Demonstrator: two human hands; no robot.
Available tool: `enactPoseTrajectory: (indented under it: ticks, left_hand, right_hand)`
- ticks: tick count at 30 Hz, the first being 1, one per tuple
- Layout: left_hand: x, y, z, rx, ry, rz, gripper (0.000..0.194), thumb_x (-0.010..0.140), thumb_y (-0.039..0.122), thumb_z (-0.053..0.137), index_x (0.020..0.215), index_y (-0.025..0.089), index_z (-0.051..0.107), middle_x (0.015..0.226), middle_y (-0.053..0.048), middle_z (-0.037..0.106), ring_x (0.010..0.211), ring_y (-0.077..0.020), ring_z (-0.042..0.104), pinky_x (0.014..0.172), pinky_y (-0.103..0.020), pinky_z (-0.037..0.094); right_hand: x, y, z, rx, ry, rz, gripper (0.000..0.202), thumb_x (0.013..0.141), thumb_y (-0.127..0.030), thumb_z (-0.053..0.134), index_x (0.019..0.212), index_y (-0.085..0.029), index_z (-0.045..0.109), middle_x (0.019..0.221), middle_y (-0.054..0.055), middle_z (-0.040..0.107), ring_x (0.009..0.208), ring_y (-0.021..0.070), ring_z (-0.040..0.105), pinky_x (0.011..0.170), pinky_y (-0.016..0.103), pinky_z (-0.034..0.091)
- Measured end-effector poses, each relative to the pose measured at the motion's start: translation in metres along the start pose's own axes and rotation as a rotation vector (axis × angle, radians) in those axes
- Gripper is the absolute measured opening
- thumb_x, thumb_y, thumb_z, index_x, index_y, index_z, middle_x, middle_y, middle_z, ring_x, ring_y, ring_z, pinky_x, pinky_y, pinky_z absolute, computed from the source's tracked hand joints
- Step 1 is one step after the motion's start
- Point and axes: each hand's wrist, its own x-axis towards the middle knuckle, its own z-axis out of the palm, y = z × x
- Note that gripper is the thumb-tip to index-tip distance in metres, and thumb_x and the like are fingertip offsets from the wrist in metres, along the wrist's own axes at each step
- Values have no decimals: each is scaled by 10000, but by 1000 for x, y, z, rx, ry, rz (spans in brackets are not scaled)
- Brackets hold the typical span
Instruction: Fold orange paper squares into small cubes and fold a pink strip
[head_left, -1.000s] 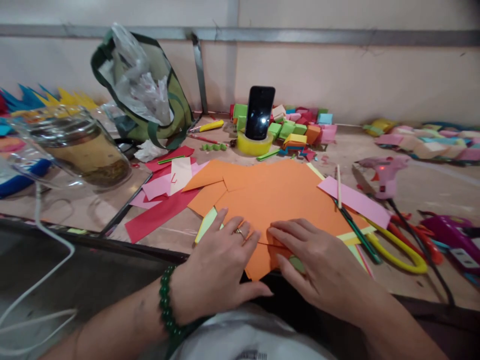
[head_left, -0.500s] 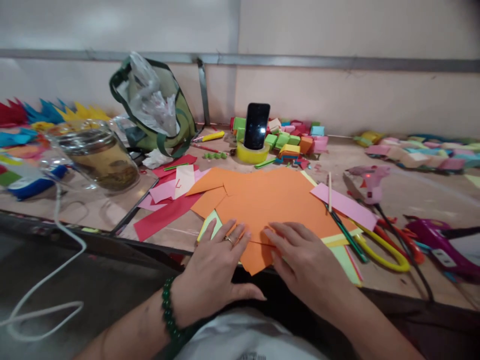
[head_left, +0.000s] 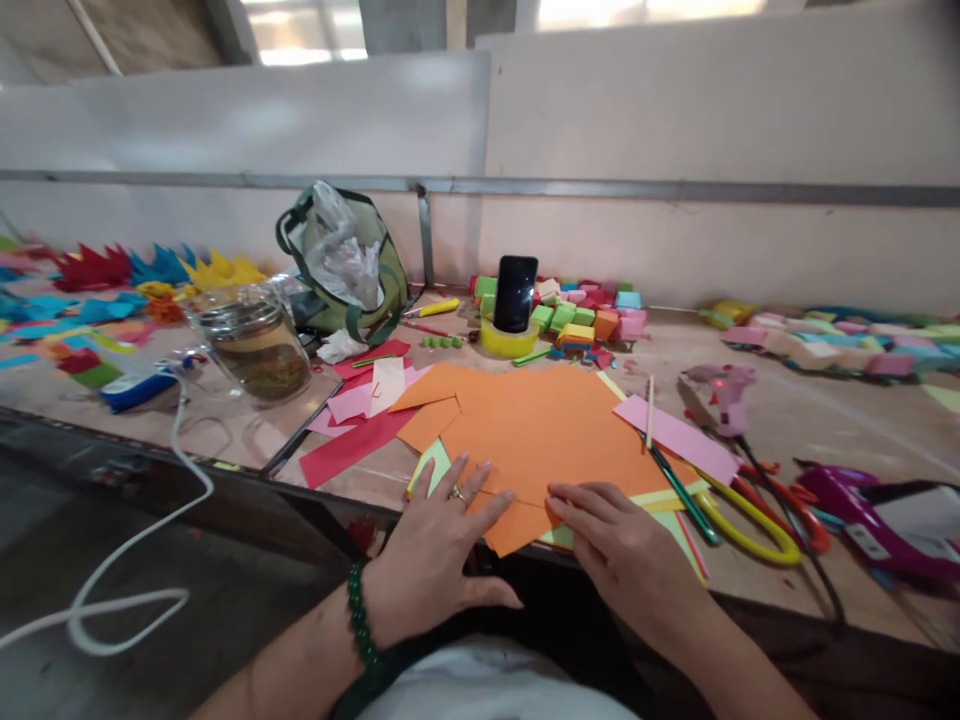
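Note:
Orange paper (head_left: 540,430) lies in front of me, with several cut and overlapping edges and a pointed piece reaching past the table's front edge. On its near left part my left hand (head_left: 442,530) rests with fingers spread and thumb stretched out. My right hand (head_left: 619,535) lies on the near right part, palm down, fingers extended close together. Neither hand grips anything. Pale green paper (head_left: 435,464) shows beneath, by the left fingers. A pink paper strip (head_left: 660,432), a green pencil (head_left: 690,500) and yellow-handled scissors (head_left: 750,530) lie right of the orange paper.
A phone (head_left: 516,292) stands in a yellow tape roll (head_left: 508,340) before folded paper blocks (head_left: 577,325). A pink glue gun (head_left: 727,395) and a purple tool (head_left: 862,520) are on the right. Left are red paper (head_left: 360,445), a jar (head_left: 255,350) and a green bag (head_left: 360,270).
The camera view has tilted up and shifted left, so more wall shows. Both hands stay on the orange paper, with only slight finger movement.

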Motion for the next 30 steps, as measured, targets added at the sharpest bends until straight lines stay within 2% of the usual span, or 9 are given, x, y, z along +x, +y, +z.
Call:
enactPoseTrajectory:
  ticks: [7, 10, 13, 16, 19, 22, 24, 27, 30]
  left_hand:
    - [-4, -2, -4, -35, -40, 24, 843, 754, 781, 371, 1452, 315, 289, 1542, -111, 232, 1389, -389, 217, 1070, -652, 140]
    - [6, -4, -18, -67, -47, 25, 698, 850, 680, 355, 1419, 276, 366, 1459, -99, 410, 1312, -339, 361, 1067, -574, 245]
    - [25, -5, -30, -81, -8, -14, 576, 907, 534, 410, 1365, 187, 446, 1236, -121, 597, 1103, -278, 529, 958, -442, 403]
    - [44, -6, -35, -59, 9, -31, 345, 891, 386, 493, 1140, 194, 634, 1040, -97, 648, 963, -248, 576, 831, -364, 450]
    - [60, -10, -39, -122, 19, -31, 218, 859, 232, 496, 874, 184, 708, 881, -69, 655, 847, -205, 590, 736, -304, 436]
    - [82, -18, -52, -461, -14, 0, 183, 816, 211, 541, 727, 143, 685, 667, -26, 612, 646, -135, 542, 606, -243, 398]
    - [100, -21, -65, -814, -36, 25, 210, 795, 291, 607, 685, 120, 656, 596, 1, 560, 555, -91, 481, 533, -207, 366]
    - [128, -20, -80, -1221, 44, -38, 270, 719, 368, 714, 811, 119, 666, 715, -7, 596, 611, -79, 520, 546, -177, 406]
    - [148, -18, -78, -1533, 31, -119, 357, 658, 378, 775, 895, 134, 668, 827, -27, 608, 700, -98, 571, 594, -191, 475]
  right_hand:
    - [-2, 3, -3, 107, 5, 62, 245, 844, -109, 507, 1028, -178, 653, 1068, 64, 696, 976, 200, 607, 810, 336, 554]
    - [10, 4, -1, 56, -39, 169, 262, 807, -294, 643, 1044, -183, 635, 999, 83, 686, 904, 234, 618, 752, 381, 550]
    - [23, 7, 4, -4, -99, 208, 196, 832, -333, 616, 992, -228, 660, 957, 62, 676, 852, 234, 620, 662, 354, 532]
    - [28, 11, 9, 16, -104, 203, 198, 908, -282, 486, 903, -254, 682, 902, 42, 674, 798, 201, 628, 599, 301, 499]
    - [31, 16, 4, 149, -26, 219, 245, 922, -287, 446, 846, -229, 672, 887, 51, 678, 802, 195, 630, 650, 310, 500]
    - [43, 24, -13, 443, 115, 364, 223, 906, -354, 480, 849, -201, 631, 850, 57, 680, 761, 175, 626, 656, 290, 502]
    - [60, 32, -30, 688, 195, 523, 237, 856, -432, 553, 844, -197, 583, 720, 25, 654, 621, 144, 592, 542, 251, 469]
    - [88, 44, -51, 1018, 262, 606, 410, 719, -445, 708, 998, -200, 535, 619, -28, 628, 536, 125, 565, 487, 224, 434]
    - [103, 51, -54, 1051, 388, 602, 532, 697, -429, 721, 1119, -193, 498, 650, -19, 656, 552, 139, 594, 503, 241, 468]
